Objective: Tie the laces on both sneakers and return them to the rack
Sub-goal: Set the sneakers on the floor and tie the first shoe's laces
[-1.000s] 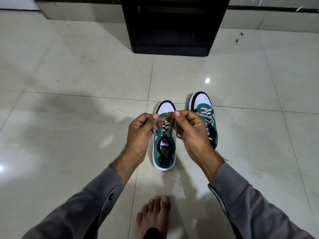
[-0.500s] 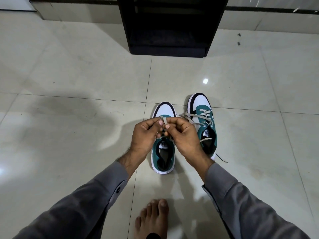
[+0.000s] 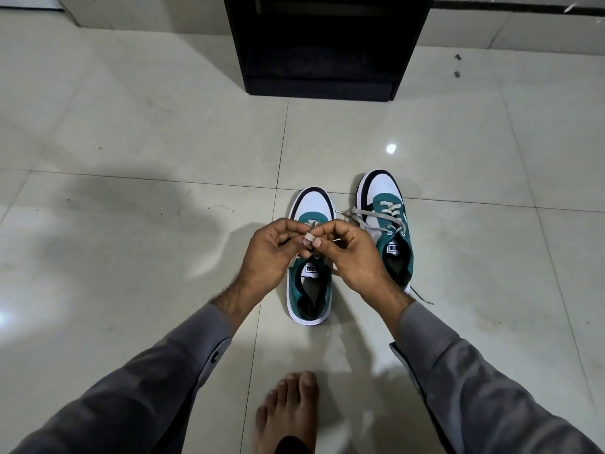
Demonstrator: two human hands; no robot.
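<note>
Two green-and-white sneakers stand side by side on the tiled floor, toes pointing away from me. Over the left sneaker [image 3: 311,290] my left hand [image 3: 271,253] and my right hand [image 3: 352,253] meet, fingertips pinching its grey laces [image 3: 309,236] between them above the tongue. The right sneaker [image 3: 386,224] sits just beyond my right hand with its laces [image 3: 366,221] loose, one end trailing left across the toe and another end lying on the floor by the heel. The black shoe rack [image 3: 324,44] stands further ahead against the wall.
My bare foot [image 3: 291,411] rests on the floor below the sneakers. Glossy pale tiles [image 3: 131,224] spread to both sides. Two small dark specks [image 3: 456,65] lie on the floor to the right of the rack.
My hands have drawn close together over the left sneaker, fingertips now touching on its laces. The camera view has shifted slightly nearer.
</note>
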